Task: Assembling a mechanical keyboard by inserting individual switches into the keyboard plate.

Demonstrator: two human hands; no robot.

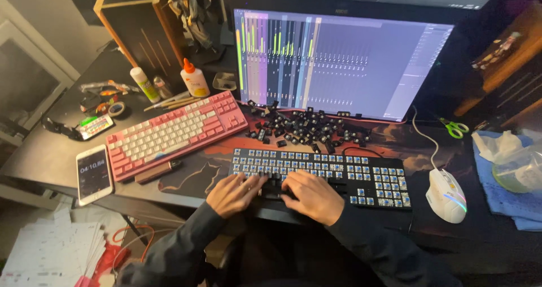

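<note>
Both of your hands rest on the near edge of the black keyboard, the one stripped of most of its caps so that the blue switch stems show. Your left hand lies palm down with the fingers curled onto the bottom row, and your right hand sits just beside it, fingers bent over the same stretch of dark keys that remain between them. Whether either hand is pinching a cap or only pressing down, you cannot tell from here (the fingertips are hidden under the knuckles).

Just beyond the black keyboard, toward the monitor, a loose heap of black keycaps is scattered on the printed desk mat. To the left, angled away from you, lies a pink keyboard with white and pink caps still on. A white phone lies at the near left, its screen lit. A white mouse with a glowing strip sits to the right of the black keyboard, and green-handled scissors lie farther back. A glue bottle with an orange tip stands behind the pink keyboard.
</note>
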